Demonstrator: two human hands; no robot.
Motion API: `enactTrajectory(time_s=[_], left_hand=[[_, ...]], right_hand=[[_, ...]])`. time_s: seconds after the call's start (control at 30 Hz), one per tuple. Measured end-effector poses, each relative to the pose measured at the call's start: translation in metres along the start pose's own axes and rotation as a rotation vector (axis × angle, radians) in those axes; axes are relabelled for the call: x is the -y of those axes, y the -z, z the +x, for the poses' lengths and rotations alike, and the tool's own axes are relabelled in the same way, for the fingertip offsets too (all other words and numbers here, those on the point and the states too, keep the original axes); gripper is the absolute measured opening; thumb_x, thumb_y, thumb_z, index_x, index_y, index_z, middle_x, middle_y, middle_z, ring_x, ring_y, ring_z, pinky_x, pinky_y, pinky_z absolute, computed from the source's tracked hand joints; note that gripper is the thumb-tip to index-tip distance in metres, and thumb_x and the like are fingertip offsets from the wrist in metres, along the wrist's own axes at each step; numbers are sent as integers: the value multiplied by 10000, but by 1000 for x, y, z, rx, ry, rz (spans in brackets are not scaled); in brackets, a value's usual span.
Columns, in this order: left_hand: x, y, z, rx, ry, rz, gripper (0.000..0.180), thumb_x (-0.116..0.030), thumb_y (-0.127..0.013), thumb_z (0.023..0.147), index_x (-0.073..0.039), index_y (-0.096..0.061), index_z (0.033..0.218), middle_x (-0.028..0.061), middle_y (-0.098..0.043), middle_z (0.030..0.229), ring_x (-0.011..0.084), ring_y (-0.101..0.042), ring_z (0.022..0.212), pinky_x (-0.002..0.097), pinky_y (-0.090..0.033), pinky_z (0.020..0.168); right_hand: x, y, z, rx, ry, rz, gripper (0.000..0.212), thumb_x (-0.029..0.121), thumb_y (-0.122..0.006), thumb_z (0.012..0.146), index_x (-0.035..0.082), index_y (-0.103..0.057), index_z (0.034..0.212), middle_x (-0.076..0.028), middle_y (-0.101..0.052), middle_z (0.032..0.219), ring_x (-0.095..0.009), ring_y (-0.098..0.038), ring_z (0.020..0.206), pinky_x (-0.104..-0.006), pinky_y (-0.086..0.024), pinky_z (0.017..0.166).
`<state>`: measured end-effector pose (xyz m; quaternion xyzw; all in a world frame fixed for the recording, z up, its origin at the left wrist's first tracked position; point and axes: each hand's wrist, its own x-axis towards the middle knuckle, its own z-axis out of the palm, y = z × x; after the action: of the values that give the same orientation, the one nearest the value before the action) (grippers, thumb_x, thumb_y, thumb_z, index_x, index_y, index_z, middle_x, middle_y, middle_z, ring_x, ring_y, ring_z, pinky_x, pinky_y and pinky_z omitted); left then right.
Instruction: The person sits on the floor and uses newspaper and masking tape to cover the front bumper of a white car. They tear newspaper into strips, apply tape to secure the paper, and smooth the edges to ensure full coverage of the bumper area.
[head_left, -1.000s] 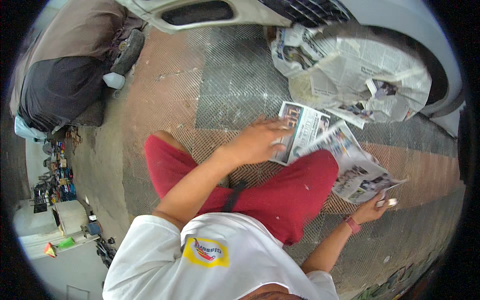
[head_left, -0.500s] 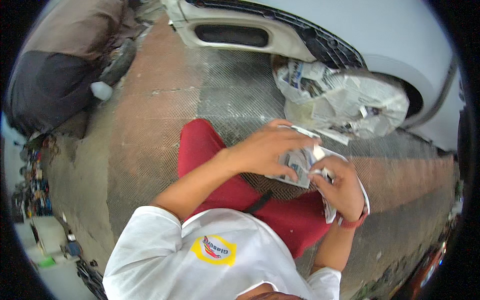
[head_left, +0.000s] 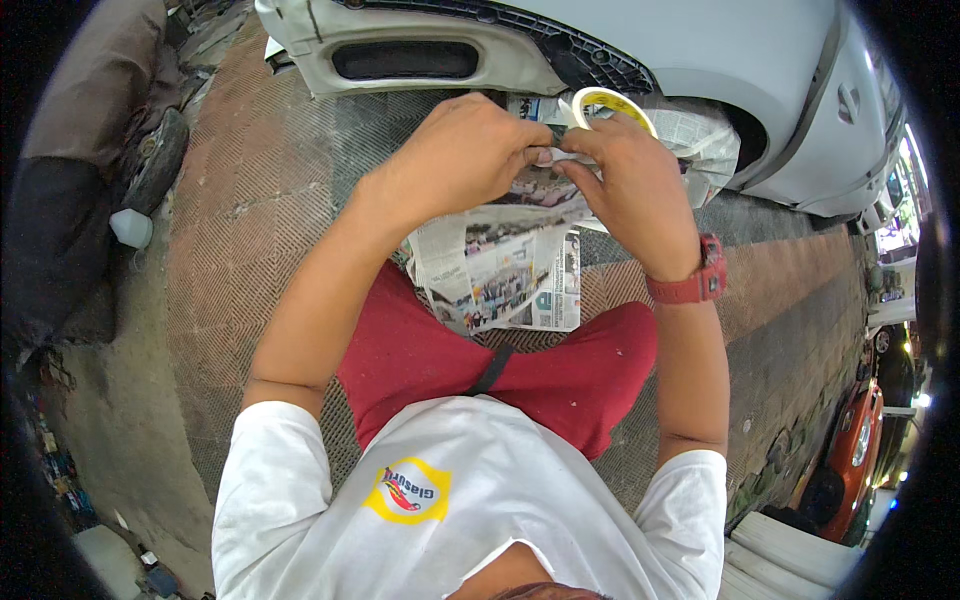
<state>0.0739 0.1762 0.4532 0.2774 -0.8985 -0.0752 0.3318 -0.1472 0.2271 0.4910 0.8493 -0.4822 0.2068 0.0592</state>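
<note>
My left hand (head_left: 470, 155) is closed, thumb and fingers pinching the end of a pale strip of masking tape (head_left: 568, 157). The other end is pinched by my right hand (head_left: 632, 185), close beside it. Behind the right fingers, a roll of masking tape (head_left: 581, 98) with a yellow inner ring stands up against the hand. A printed newspaper sheet (head_left: 500, 275) hangs below both hands, over my lap. Its top edge is partly hidden by my fingers, so I cannot tell how the tape meets it.
Ahead is a pale car body (head_left: 700, 50) with a bumper (head_left: 310, 55). More newspaper (head_left: 710, 150) covers its wheel. Dark cloth (head_left: 80, 110) drapes something at the left, near a white plastic container (head_left: 131, 228). An orange car (head_left: 852, 440) stands far right.
Both hands have risen toward the car and come together. The newspaper now hangs spread out beneath them instead of bunched by the right knee. The tape roll shows clearly.
</note>
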Motion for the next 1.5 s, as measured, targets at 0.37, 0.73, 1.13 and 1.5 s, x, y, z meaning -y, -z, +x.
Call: enactTrajectory(time_s=[0.37,0.73,1.13,1.5], left_hand=[[20,24,-2,161,155,-192,203,-227,-683,1032,-39,-750,1067,168,-676,742,307,-673,691,454,-511,677],[41,35,-25,285,406,-107,268,-247,-665,1061,8,-740,1096,207,-728,894,318,-674,792,434,-520,763],[192,-12,-124,-65,764,-318,341,-271,-632,1097,49,-714,1012,198,-708,854,239,-623,771,413,-519,781],[270,-120,-225,71,1322,338,387,-366,-639,1045,-27,-784,1162,243,-781,1157,442,-737,1111,519,-572,948]], right_hand=[[14,-27,5,-132,49,79,191,232,-831,889,97,-786,1017,-122,-704,877,-359,-703,842,-483,-550,727],[-26,-32,-13,-189,-72,87,113,182,-810,904,108,-782,985,-111,-697,900,-356,-689,903,-477,-552,755],[-141,-47,-165,-380,-842,474,145,88,-739,1022,1,-774,1134,-91,-773,1164,-161,-690,1042,-320,-550,851],[-304,14,-537,-1266,-1734,297,341,231,-759,1022,-32,-753,1239,-126,-775,1104,-247,-734,952,-403,-585,842]])
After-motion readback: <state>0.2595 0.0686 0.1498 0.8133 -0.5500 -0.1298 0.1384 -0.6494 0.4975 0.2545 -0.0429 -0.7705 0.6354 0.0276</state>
